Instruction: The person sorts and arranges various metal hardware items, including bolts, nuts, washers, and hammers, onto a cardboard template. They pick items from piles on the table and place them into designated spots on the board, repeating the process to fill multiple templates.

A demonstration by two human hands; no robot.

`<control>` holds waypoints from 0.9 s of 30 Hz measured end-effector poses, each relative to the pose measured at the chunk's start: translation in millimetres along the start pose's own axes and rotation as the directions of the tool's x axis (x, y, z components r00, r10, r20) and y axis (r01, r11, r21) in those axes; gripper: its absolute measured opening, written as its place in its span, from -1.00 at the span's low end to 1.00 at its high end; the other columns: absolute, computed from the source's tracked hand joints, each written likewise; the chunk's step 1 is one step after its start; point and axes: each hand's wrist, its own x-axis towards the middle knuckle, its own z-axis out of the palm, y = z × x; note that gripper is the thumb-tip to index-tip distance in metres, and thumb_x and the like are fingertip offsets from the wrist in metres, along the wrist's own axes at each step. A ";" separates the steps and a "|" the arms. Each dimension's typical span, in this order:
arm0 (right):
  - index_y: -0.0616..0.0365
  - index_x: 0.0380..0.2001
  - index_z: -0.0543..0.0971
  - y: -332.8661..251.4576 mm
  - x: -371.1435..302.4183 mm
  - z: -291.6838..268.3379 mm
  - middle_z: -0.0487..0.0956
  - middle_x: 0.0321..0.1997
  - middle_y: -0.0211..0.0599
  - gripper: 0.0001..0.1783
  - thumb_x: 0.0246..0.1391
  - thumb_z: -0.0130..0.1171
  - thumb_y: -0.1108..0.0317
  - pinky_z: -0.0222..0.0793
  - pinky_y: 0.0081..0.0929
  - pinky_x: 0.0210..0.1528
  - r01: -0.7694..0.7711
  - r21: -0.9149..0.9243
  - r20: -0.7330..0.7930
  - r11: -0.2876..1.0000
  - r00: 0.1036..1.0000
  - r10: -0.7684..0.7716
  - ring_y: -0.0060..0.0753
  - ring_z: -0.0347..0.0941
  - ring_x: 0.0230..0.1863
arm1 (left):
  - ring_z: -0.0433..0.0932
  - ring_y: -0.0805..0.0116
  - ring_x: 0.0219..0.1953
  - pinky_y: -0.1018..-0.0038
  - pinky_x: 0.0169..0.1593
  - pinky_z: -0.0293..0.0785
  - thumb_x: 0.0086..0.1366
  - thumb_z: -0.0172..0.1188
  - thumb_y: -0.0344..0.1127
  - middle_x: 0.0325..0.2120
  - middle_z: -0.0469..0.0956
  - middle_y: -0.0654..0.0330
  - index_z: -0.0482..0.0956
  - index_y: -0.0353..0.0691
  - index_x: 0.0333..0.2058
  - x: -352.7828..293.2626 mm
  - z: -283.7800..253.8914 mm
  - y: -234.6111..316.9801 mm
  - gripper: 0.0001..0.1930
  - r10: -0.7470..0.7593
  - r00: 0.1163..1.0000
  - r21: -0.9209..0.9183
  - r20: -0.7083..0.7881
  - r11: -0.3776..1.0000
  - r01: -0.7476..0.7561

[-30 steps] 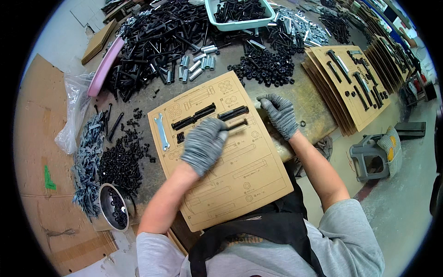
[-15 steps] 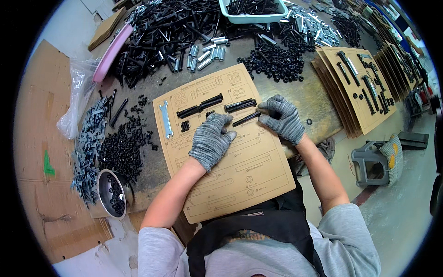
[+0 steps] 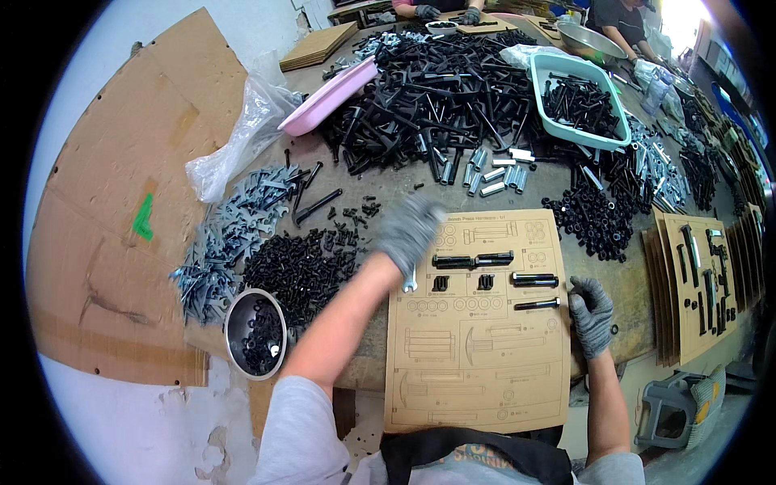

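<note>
A printed cardboard sheet (image 3: pixel 440 376) lies before me, with outline drawings of hardware on it. My left hand (image 3: pixel 408 233), gloved in grey, is over the sheet's upper left corner, smeared by motion. It hides most of a flat wrench (image 3: pixel 411 280), whose lower end shows. My right hand (image 3: pixel 591 317), also gloved, rests at the sheet's right edge with fingers loosely bent and apart. Beside its fingertips lies a single black bolt (image 3: pixel 537 305), below paired black bolts (image 3: pixel 534 280). Longer black bolts (image 3: pixel 473 261) lie higher up, above two small clusters of black screws (image 3: pixel 485 282).
Black bolts (image 3: pixel 428 105) heap across the table, with silver sleeves (image 3: pixel 493 179) in front. Small screws (image 3: pixel 303 267), wrenches (image 3: pixel 214 242) and a steel bowl (image 3: pixel 256 333) lie left. Right are black nuts (image 3: pixel 594 222), a turquoise basket (image 3: pixel 582 139) and filled cardboard sheets (image 3: pixel 699 283). Co-workers sit beyond.
My left hand has moved from the sheet's middle to its upper left corner. My right hand has drawn back from the single bolt. The view has swung up and left, revealing co-workers.
</note>
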 end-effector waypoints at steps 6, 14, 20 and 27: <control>0.28 -0.24 0.60 -4.5 4.1 5.8 0.57 -0.37 -0.38 -0.75 0.07 0.26 0.33 0.39 -0.56 -0.18 -0.002 -0.043 0.016 0.999 1.000 0.002 -0.56 0.44 -0.30 | 0.59 0.04 -0.16 0.26 -0.05 0.47 0.11 0.26 -0.06 -0.24 0.62 -0.03 0.60 -0.20 -0.12 101.1 -27.9 -135.7 -0.58 -0.103 0.877 0.312 -0.468 0.910 0.274; 0.25 -0.29 0.62 -2.4 5.4 2.8 0.52 -0.51 -0.50 -0.75 0.11 0.23 0.26 0.30 -0.66 -0.44 0.039 -0.112 0.007 0.993 0.999 -0.039 -0.69 0.34 -0.51 | 0.55 -0.06 -0.11 0.15 -0.01 0.46 0.13 0.17 -0.03 -0.20 0.59 -0.11 0.64 -0.20 -0.20 114.1 -54.5 -155.2 -0.61 -0.203 0.915 0.481 -0.349 0.799 0.361; 0.26 -0.29 0.61 -2.7 2.9 2.4 0.55 -0.43 -0.50 -0.82 0.14 0.18 0.35 0.38 -0.61 -0.31 -0.053 0.007 0.025 0.999 0.998 0.052 -0.67 0.39 -0.37 | 0.61 0.03 -0.30 0.22 -0.17 0.48 0.18 0.16 0.03 -0.30 0.59 -0.11 0.64 -0.29 -0.29 16.4 -117.7 -169.0 -0.57 -0.288 0.891 0.388 -0.350 0.821 0.418; 0.21 -0.32 0.64 -60.6 -2.9 12.6 0.52 -0.54 -0.52 -0.74 0.13 0.21 0.21 0.31 -0.65 -0.47 -0.076 0.045 0.059 0.996 0.996 0.074 -0.71 0.35 -0.54 | 0.46 0.64 -0.60 0.72 -0.57 0.39 0.33 0.13 -0.24 -0.53 0.56 0.30 0.59 -0.24 -0.21 -117.2 -77.0 -54.1 -0.80 -0.344 0.938 -0.615 -0.047 0.750 0.245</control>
